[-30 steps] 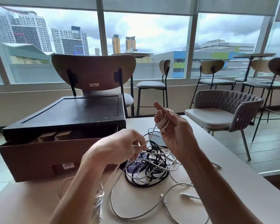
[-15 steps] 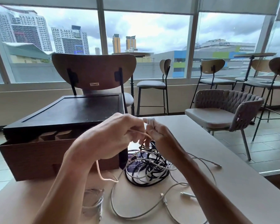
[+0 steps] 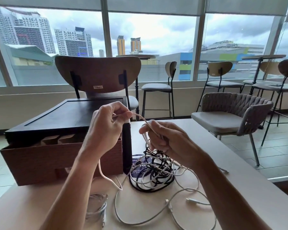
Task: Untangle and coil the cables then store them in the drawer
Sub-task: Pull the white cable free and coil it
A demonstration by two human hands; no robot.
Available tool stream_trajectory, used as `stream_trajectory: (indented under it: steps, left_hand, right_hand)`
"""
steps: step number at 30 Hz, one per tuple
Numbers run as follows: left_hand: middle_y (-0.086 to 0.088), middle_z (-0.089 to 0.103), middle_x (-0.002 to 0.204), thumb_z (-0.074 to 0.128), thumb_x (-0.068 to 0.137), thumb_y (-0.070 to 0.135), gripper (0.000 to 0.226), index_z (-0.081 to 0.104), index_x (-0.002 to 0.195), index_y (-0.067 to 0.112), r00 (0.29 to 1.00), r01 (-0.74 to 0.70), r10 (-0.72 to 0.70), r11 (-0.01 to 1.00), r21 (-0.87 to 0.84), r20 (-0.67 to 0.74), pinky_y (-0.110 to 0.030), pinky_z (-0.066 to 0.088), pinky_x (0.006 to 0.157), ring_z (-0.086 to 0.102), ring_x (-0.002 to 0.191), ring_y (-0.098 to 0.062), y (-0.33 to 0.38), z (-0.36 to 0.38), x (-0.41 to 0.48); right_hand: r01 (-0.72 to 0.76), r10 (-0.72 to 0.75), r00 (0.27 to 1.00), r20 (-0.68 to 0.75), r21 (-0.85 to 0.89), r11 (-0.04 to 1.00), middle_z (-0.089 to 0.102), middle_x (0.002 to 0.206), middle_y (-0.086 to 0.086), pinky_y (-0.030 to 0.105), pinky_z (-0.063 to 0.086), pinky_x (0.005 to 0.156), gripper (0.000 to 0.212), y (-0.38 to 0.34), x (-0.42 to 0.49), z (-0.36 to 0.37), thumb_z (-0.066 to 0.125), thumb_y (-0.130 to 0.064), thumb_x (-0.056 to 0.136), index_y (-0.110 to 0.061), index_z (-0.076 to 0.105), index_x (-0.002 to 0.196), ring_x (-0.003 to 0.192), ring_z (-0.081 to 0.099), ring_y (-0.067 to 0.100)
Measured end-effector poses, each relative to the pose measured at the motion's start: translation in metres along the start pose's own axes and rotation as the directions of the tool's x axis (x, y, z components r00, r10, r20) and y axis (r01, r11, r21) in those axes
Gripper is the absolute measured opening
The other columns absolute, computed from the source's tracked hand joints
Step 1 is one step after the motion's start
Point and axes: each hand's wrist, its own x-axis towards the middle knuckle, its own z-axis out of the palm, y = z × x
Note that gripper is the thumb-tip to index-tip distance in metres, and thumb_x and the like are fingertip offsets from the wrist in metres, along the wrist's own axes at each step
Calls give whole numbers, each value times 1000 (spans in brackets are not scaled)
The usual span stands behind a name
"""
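Observation:
A tangle of black and white cables (image 3: pixel 154 175) lies on the beige table (image 3: pixel 239 188). My left hand (image 3: pixel 105 128) is raised above it and pinches a white cable (image 3: pixel 140 117) that arches across to my right hand (image 3: pixel 166 138). The right hand grips several loops of that same cable. A slack length of it hangs down from my left hand to the table. The wooden drawer (image 3: pixel 56 161) stands pulled out of a dark box (image 3: pixel 65 118) on the left, with dividers visible inside.
A coiled cable in a clear bag (image 3: pixel 96 208) lies near the front edge. Loose white cable ends (image 3: pixel 194 200) trail to the right. A brown chair (image 3: pixel 98 75) stands behind the box, a woven grey chair (image 3: pixel 231 113) beside the table's right edge.
My hands came together half a second ago, then parted. The left hand has risen with the cable end, and the right hand now holds the loops lower and to the right.

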Motion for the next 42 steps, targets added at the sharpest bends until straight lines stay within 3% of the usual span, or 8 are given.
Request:
stream_trajectory:
  steps: [7,11,16,18,24,30,35,42]
  left_hand:
    - [4,65,66,66,96,22,16,67,80,24,996,68,-72,995,73,54,-26,51,56,60,57,-11,-23,10,3]
    - [9,65,73,65,96,16,14,68,85,25,991,5,-24,989,150,128,-17,47,59,60,64,-5,-23,13,-1]
    - [12,74,93,66,96,19,12,76,104,21,994,-98,90,985,145,60,-11,51,78,64,82,9,-13,18,-5]
    - [12,74,99,69,94,21,18,76,110,18,994,-111,111,987,113,9,-3,47,80,61,83,17,-10,19,-5]
    - [17,74,87,71,91,29,11,78,97,23,985,-77,88,994,81,-145,-23,57,77,68,78,4,-13,21,-3]
    - [20,66,71,71,92,22,7,78,91,21,982,-12,31,994,105,-186,-8,47,64,65,67,3,-21,20,-2]
    - [18,68,73,71,92,19,9,79,97,19,994,19,-9,996,84,-108,-17,54,66,66,66,0,-25,23,-2]
    - [13,70,73,70,93,18,13,77,104,18,989,-10,0,998,68,146,-10,49,62,66,65,0,-19,30,-8]
  right_hand:
    - [-13,14,1000,-19,49,999,47,62,-1,32,18,57,28,-3,-3,0,34,-18,107,-4,56,97,49,31,7]
    - [-40,45,998,-39,120,992,59,70,4,20,33,55,25,-4,-2,0,34,-18,106,-3,53,98,57,48,9]
    - [-18,31,997,-72,176,984,64,82,8,24,43,64,25,-3,-1,0,36,-17,105,-7,56,95,69,61,15]
    - [6,13,996,-90,209,978,62,85,7,23,44,66,25,-2,0,-1,36,-16,105,-7,56,93,72,59,15]
    - [-31,53,997,-53,345,938,38,62,-3,20,36,51,41,-5,1,3,32,-35,104,-7,58,89,47,27,6]
    - [3,7,1000,-21,443,897,49,67,0,25,38,61,44,-4,3,-5,33,-26,102,0,68,108,49,35,7]
    - [70,-57,997,-42,445,893,56,78,1,24,44,69,40,-2,-1,-9,34,-16,105,7,56,129,61,41,8]
    - [107,-106,994,-39,615,781,46,70,-5,23,49,69,32,-6,0,-11,31,-16,106,2,54,119,58,48,6]
